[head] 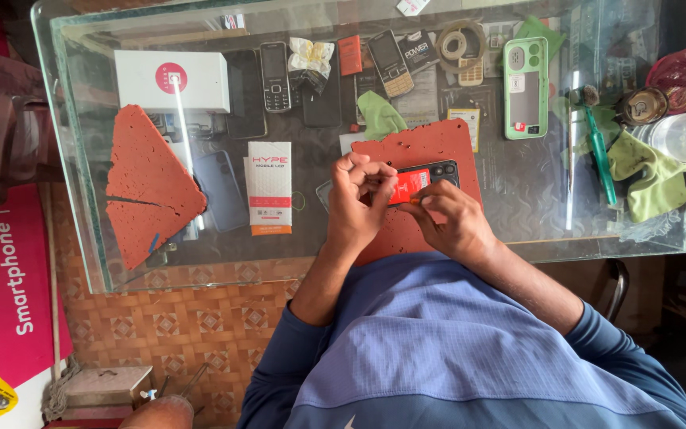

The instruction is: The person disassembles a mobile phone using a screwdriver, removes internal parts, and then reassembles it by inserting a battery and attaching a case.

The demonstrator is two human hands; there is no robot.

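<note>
While the phone [425,179] lies crosswise at frame centre, our left hand [359,202] pinches its left end; our right hand [450,222] grips below.

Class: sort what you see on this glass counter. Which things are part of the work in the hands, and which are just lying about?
In use: left hand, right hand, red phone, red mat.

Lying about: keypad phones, green case, white box, tape roll, green cloth, torn mat.
</note>
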